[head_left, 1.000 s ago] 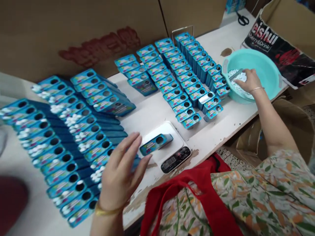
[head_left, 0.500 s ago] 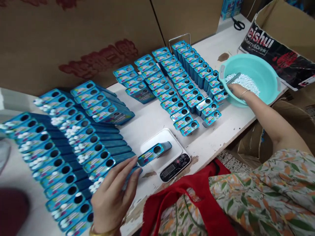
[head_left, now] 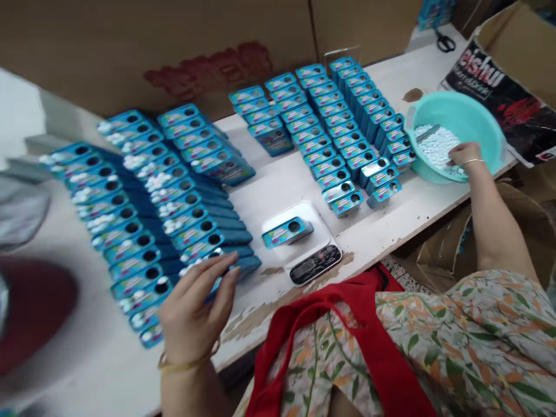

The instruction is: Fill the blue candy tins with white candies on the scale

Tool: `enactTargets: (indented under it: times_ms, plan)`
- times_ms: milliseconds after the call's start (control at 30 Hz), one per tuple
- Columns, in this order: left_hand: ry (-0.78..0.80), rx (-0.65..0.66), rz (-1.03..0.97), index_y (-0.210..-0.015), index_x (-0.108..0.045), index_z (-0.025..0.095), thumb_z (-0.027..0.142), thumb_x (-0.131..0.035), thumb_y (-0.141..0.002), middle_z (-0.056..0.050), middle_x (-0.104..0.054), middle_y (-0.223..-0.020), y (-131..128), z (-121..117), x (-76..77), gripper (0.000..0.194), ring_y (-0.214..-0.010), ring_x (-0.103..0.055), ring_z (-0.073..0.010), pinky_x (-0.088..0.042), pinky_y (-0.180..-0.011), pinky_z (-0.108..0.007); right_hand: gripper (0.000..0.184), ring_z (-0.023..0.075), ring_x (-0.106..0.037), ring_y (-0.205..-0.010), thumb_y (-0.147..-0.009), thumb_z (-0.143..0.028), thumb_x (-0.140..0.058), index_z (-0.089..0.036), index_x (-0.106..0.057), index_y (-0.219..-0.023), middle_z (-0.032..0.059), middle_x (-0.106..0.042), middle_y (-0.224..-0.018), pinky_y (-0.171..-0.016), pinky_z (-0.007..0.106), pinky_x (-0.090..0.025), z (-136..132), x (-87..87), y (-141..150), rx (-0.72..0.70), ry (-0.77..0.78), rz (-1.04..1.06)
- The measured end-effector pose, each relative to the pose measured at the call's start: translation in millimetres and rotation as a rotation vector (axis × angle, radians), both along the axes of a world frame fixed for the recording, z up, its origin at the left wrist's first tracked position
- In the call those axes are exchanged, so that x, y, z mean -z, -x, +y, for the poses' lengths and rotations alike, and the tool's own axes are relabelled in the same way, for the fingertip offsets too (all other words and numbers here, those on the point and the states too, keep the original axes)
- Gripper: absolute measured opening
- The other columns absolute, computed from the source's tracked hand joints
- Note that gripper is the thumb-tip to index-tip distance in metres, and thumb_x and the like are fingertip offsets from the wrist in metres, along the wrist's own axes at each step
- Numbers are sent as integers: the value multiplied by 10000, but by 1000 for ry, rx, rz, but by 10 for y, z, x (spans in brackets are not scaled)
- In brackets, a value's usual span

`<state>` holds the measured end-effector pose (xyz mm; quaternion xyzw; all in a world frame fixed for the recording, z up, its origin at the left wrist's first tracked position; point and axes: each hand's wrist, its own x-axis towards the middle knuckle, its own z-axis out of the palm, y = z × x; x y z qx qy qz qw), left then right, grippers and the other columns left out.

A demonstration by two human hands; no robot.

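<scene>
The right hand (head_left: pixel 465 155) is inside the turquoise basin (head_left: pixel 490 124), its fingers drawn together at the edge of the white pellets (head_left: pixel 438 147); whether any pellets are gripped cannot be determined. The left hand (head_left: pixel 197 304) is positioned at the near end of the second row of blue containers (head_left: pixel 197 214), thumb and fingers parted, with nothing seen held between them; contact with the containers beneath the fingertips cannot be confirmed. A bracelet (head_left: pixel 186 366) is worn on the left wrist. To the right of this hand, a single blue container (head_left: pixel 282 233) rests on the white scale (head_left: pixel 324 231), round opening facing up; the scale's display is not legible. In the basin, a narrow grey tool (head_left: pixel 428 134) lies on the pellets. The outer row of containers (head_left: pixel 130 229), at far left, and the second row beside it both carry loose white pellets on their top faces. A further group of containers (head_left: pixel 317 133) stands in rows between the scale and the basin, on the white table (head_left: pixel 278 182). Behind the basin is a cardboard box (head_left: pixel 482 78) with black printing; scissors (head_left: pixel 445 41) lie near its far side.
</scene>
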<state>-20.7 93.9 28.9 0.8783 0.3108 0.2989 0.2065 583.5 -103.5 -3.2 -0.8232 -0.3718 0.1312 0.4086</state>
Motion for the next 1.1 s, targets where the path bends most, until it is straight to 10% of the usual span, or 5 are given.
enactTargets:
  times_ms: [133, 300, 467, 700, 1100]
  plan:
    - [27, -9, -27, -1167, -700, 350, 244, -651, -916, 14, -757, -1036, 111, -137, 84, 277, -907, -717, -193, -614, -798, -358, 413, 277, -656, -653, -682, -660, -769, -287, -592, -662, 10, -477, -485, -685, 549, -529, 334, -323, 569, 107, -20, -1]
    - [82, -53, -18, -1060, -710, 162, 250, -589, -967, -78, -745, -1017, 187, -323, 217, 176, -966, -705, -166, -590, -875, -301, 177, 169, -573, -544, -795, -444, -788, -302, -736, -886, 23, -617, -679, -551, 386, -485, 921, -784, 2162, -304, -124, 156]
    - [112, -45, -85, -1080, -698, 156, 228, -578, -971, -86, -738, -1030, 267, -511, 301, 178, -991, -700, -160, -580, -888, -288, 178, 167, -562, -580, -852, -386, -710, -208, -713, -862, 34, -621, -719, -574, 357, -475, 1304, -670, 3250, -742, -22, 139]
    - [154, -87, -82, -1059, -699, 161, 249, -552, -984, -81, -746, -998, 396, -591, 375, 187, -945, -704, -158, -584, -849, -287, 80, 212, -590, -802, -854, -233, -666, -209, -712, -915, 77, -653, -932, -790, 406, -504, 1496, -379, 3384, -912, -1, -143]
    - [228, -54, -71, -1053, -694, 152, 290, -532, -998, -95, -742, -1019, 321, -560, 465, 221, -985, -698, -163, -582, -873, -311, 183, 231, -650, -740, -941, -387, -607, -244, -709, -993, 58, -661, -825, -783, 455, -559, 1478, -546, 3396, -759, 34, 93]
